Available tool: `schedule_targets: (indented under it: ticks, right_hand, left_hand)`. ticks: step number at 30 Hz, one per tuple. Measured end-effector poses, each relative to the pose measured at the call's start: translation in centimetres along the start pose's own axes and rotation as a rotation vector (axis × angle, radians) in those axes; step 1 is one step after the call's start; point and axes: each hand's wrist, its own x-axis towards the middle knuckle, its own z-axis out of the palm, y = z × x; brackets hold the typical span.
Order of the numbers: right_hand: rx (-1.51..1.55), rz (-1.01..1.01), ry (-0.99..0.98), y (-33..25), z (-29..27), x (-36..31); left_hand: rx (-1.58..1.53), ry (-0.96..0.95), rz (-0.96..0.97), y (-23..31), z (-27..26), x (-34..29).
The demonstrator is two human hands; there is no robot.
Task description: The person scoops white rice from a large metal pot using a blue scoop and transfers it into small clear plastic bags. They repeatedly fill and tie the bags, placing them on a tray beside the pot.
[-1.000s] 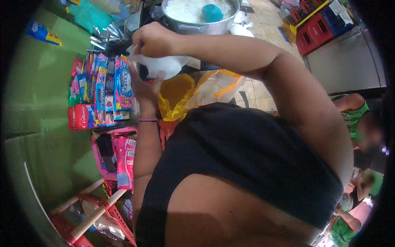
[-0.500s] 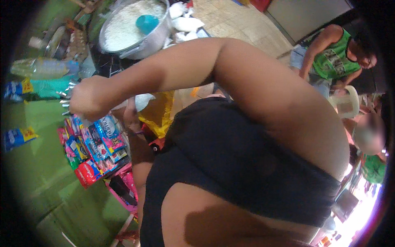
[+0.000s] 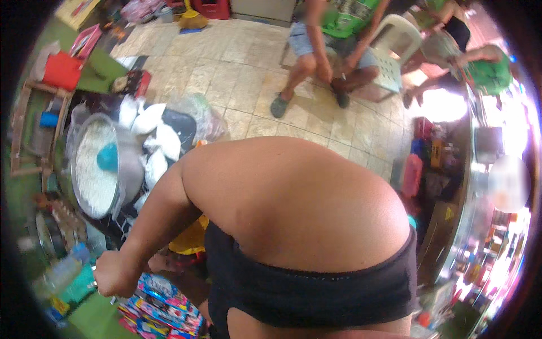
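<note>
While the right hand (image 3: 116,274) is closed into a tight fist at the near left, low beside the stall goods, the step in hand reads as a grip or pick at that spot; a thin pale sliver shows at the fist's left edge, but it cannot be told whether anything is actually held. No left hand shows in view. Nearest to the fist are the colourful snack packets (image 3: 166,308), just right of it and nearer, and a clear plastic bottle (image 3: 59,271) lying just to its left. Any further movement from here would, by judgement, call for lifting the fist clear of the bottle and packets, since both crowd it closely. Farther along the left side stands a metal basin (image 3: 127,164) filled with white rice, with a teal scoop (image 3: 107,157) resting in the grain. White filled bags (image 3: 149,121) are heaped on its far side, touching one another. A yellow bag (image 3: 189,240) sits between the arm and the torso. On the far tiled floor, well apart, a person sits on a white plastic chair (image 3: 395,53)
</note>
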Motion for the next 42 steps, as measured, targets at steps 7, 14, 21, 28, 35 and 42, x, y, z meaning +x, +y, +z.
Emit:
schedule_targets:
  ticks: [7, 14, 21, 28, 35, 42]
  right_hand:
    - [0.081, 0.169, 0.081, 2.8, -3.8, -0.8]
    - [0.188, 0.270, 0.238, 4.7, -5.8, -0.4]
    - [0.283, 0.109, 0.583, 4.5, -10.3, 0.2]
    - [-0.055, -0.580, -0.185, -1.3, -11.5, -7.3]
    - [-0.666, 0.028, -0.510, 11.9, -7.9, -8.7]
    - [-0.767, 0.203, -0.566, 10.3, -15.5, -8.9]
  left_hand:
    - [-0.033, -0.114, 0.009, 1.1, 2.3, 0.6]
    - [-0.066, -0.145, -0.007, 1.5, 2.2, 1.2]
    - [-0.093, -0.174, -0.030, 1.6, 3.0, 1.9]
    - [-0.127, -0.195, -0.073, 2.1, 3.9, 2.4]
    - [-0.272, -0.381, -0.123, 3.3, 8.7, 2.6]
    - [0.004, -0.602, 0.254, 4.2, 12.1, 3.8]
